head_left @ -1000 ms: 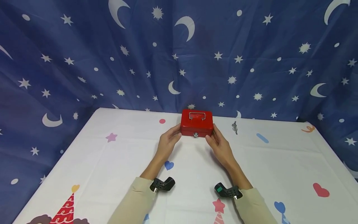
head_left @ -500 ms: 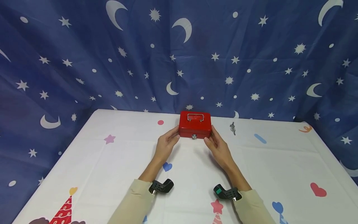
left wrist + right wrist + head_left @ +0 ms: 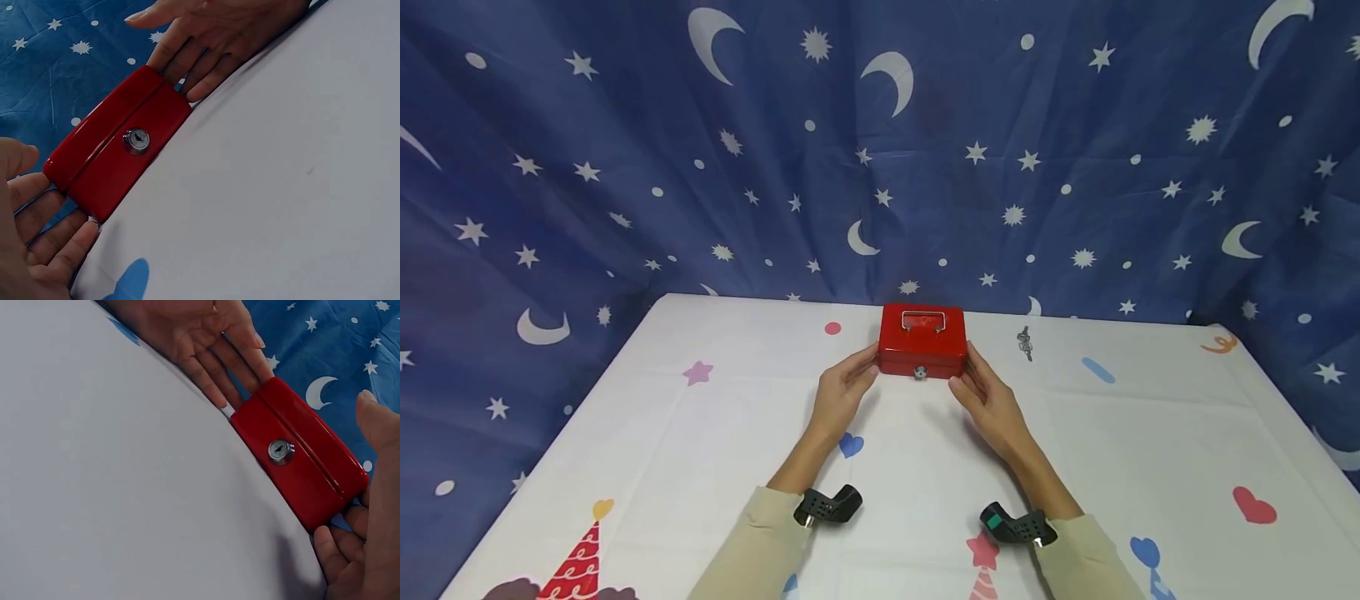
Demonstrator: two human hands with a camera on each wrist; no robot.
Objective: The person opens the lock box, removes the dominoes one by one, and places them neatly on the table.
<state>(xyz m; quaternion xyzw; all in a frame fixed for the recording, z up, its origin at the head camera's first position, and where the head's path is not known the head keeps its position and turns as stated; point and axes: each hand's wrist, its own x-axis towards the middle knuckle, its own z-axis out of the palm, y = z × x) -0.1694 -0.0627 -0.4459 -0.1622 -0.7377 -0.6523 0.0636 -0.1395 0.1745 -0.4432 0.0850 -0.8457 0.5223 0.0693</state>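
Observation:
A red metal cash box [image 3: 922,343] with its lid down stands near the far edge of the table. A wire handle [image 3: 922,314] lies on the lid, and a round silver lock [image 3: 137,141] sits on the front face. My left hand [image 3: 838,396] touches the box's left end with straight fingers. At the right end, my right hand [image 3: 994,408] does the same, its fingertips against the side. Both thumbs stay off the box in the wrist views. A small bunch of keys [image 3: 1025,342] lies to the right of the box.
The table [image 3: 1150,450] has a white cloth printed with hearts, stars and party figures. Behind it hangs a blue curtain [image 3: 760,167] with moons and stars, close to the back of the box. Each wrist wears a black camera [image 3: 827,505].
The cash box has slid a little towards me across the cloth, with both hands at its ends. The keys have stayed in place. The head view has shifted slightly.

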